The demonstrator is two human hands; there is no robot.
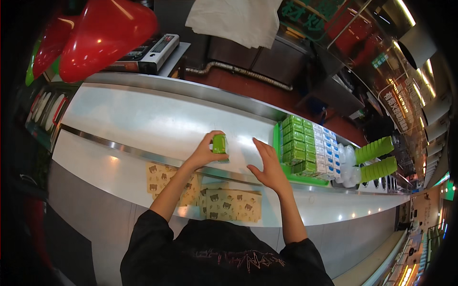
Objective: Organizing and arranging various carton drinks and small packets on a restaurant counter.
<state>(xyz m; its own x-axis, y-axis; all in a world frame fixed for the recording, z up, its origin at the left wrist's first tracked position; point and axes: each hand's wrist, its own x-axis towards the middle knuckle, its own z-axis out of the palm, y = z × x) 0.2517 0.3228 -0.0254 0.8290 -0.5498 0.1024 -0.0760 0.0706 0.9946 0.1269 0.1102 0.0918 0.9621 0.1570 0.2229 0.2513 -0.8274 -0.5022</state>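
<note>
A small green carton (220, 143) is gripped between the thumb and fingers of my left hand (204, 153), above the white counter (150, 118). To its right, my right hand (265, 165) is held with thumb and fingers apart and nothing between them. Just beyond that hand, a green tray (318, 181) bears stacked green cartons (294, 143) and white-and-blue boxes (326, 153). Bear-print paper sheets (234, 205) lie on the near counter strip, partly under my left forearm.
Clear plastic cups or lids (347, 164) and green stacked cups (377, 169) stand beyond the tray. Red lampshades (107, 39) hang at upper left, near a portable stove (157, 53). A metal rail (118, 146) divides the counter. White plates (53, 111) are racked at far left.
</note>
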